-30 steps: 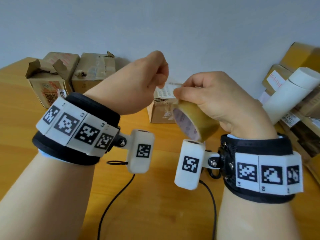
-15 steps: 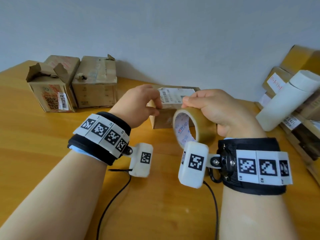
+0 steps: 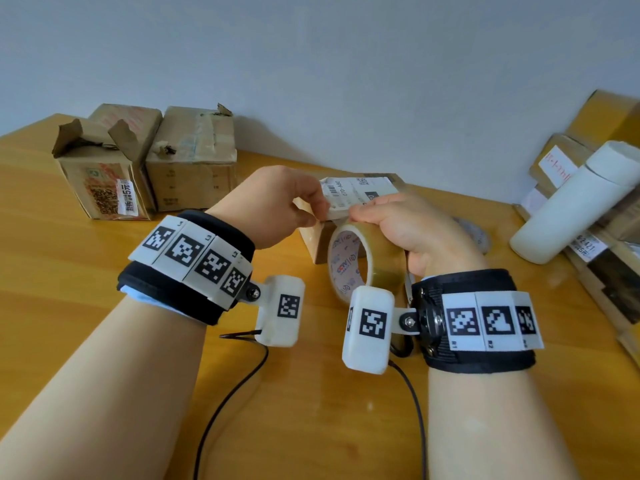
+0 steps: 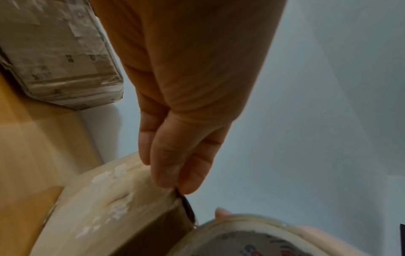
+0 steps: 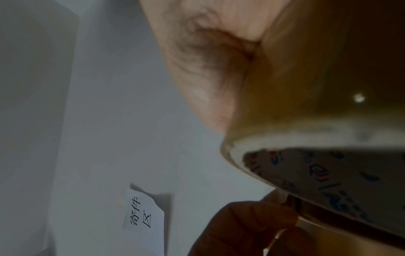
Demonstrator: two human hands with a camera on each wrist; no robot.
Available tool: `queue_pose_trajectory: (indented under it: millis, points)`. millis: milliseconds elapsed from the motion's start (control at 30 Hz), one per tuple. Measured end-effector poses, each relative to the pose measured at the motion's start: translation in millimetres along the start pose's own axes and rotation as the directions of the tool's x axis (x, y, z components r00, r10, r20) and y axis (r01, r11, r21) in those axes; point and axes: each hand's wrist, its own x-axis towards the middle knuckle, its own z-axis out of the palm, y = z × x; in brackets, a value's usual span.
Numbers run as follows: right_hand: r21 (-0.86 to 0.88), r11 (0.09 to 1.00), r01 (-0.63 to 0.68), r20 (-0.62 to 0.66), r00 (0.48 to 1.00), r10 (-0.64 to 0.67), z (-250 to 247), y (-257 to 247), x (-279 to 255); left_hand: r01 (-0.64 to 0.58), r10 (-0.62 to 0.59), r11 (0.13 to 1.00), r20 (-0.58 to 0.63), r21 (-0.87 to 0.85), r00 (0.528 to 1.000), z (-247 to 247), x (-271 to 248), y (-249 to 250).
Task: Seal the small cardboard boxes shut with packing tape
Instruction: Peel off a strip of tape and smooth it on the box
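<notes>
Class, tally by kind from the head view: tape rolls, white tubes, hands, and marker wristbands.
tape roll: 1
white tube: 1
hands: 2, left hand and right hand
marker wristbands: 2
Total: 6

A wooden worktop with a warm honey-yellow, glossy grain fills the lower part of the head view and runs back to a plain pale grey-blue wall. The wall is bare and evenly lit by soft, diffuse light, with faint shadows along the line where it meets the worktop. In the right wrist view a small white paper note with printed characters is stuck to the wall
</notes>
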Motion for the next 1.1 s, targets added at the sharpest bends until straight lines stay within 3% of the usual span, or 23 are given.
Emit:
queue_pose_trajectory:
  millis: [333,600,1100]
  points:
    - [0.017,1.000,-0.002,-0.018,1.000,0.003,-2,0,2,-0.071,0.068,0.997,-0.076,-0.034,0.995,3,1,2]
    - [0.129,0.991,0.018,-0.029,0.999,-0.015,-6,-5,-2,-0.070,0.059,0.994,-0.112,-0.090,0.992,10,2,-1]
    - [-0.004,1.000,-0.022,-0.093,0.995,0.022,9,-3,-1,-0.092,0.073,0.982,-0.118,-0.164,0.990,12,3,-12]
